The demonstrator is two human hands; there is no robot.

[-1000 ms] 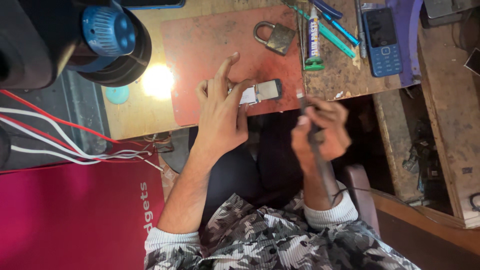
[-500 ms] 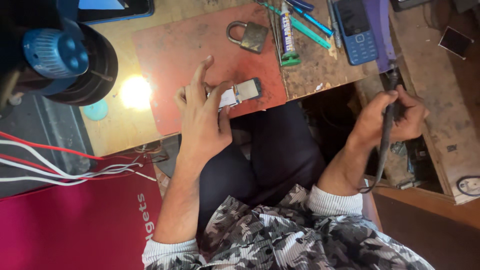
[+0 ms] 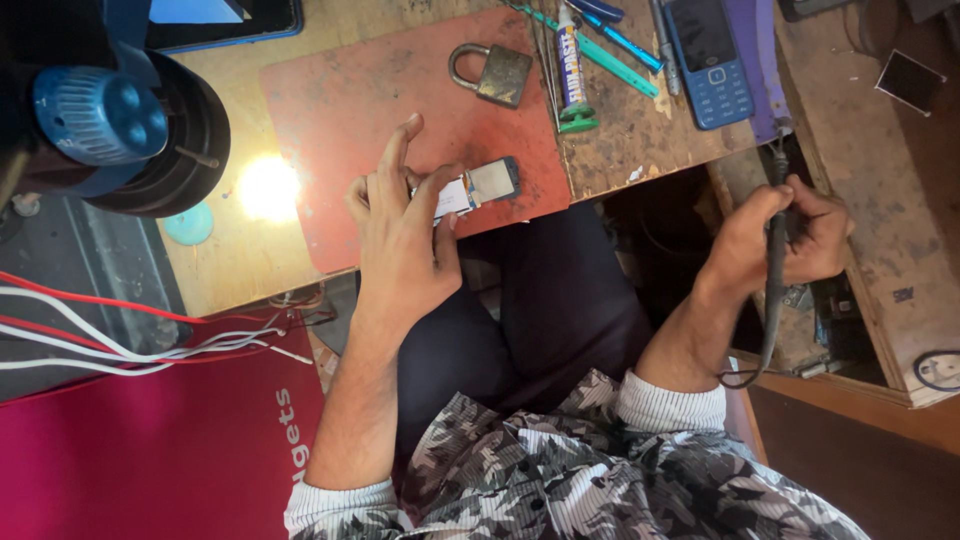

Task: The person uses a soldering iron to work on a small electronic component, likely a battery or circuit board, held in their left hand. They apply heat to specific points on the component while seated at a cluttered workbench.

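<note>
Head view: left hand [image 3: 400, 235] pinching small grey rectangular phone part [image 3: 478, 187] over worn red rubber mat [image 3: 370, 110]; right hand [image 3: 790, 235] wrapped around thin black corded soldering iron [image 3: 774, 290], well off right.

The left hand [image 3: 405, 235] covers the near end of the small screen part [image 3: 480, 187]. The picture's far edge cuts off the tablet [image 3: 225, 22] and the tools beside the keypad phone [image 3: 708, 60]. The right hand [image 3: 790, 235] hides the middle of the dark-handled tool [image 3: 775, 290].
</note>
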